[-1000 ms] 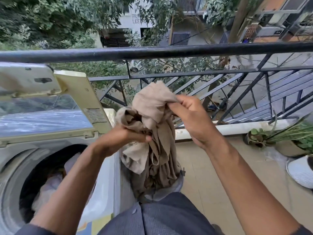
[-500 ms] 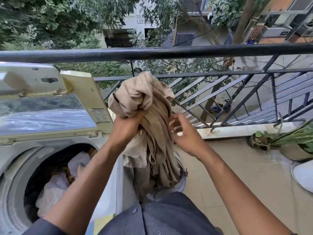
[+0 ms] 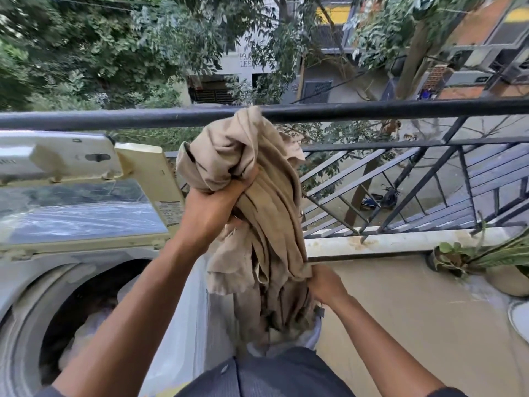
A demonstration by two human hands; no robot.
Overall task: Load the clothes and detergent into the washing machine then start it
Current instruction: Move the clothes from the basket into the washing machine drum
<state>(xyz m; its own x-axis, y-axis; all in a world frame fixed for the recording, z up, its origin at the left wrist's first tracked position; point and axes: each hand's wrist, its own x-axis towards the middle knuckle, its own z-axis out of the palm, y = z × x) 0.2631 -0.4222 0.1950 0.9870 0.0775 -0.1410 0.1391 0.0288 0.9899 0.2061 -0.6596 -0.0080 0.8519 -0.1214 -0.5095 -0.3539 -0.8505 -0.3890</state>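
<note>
Left hand (image 3: 213,207) clenches the beige garment (image 3: 257,202) (bunched, hanging); right hand (image 3: 323,285) pinches its lower folds beside the washing machine (image 3: 34,282).

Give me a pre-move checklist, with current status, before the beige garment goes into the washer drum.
1. Lid up and out of the way: ok, it stands raised behind the opening.
2. Drum opening free to take more: ok, pale clothes lie low inside, with dark space above.
3. Left hand holding the beige garment: ok, fist closed on the upper bunch.
4. Right hand gathering the hanging end: ok, it grips the lower folds.
5. Garment clear of the railing: cannot tell, the top fold overlaps the rail in this view.
6. Detergent ready: cannot tell, none visible.
</note>
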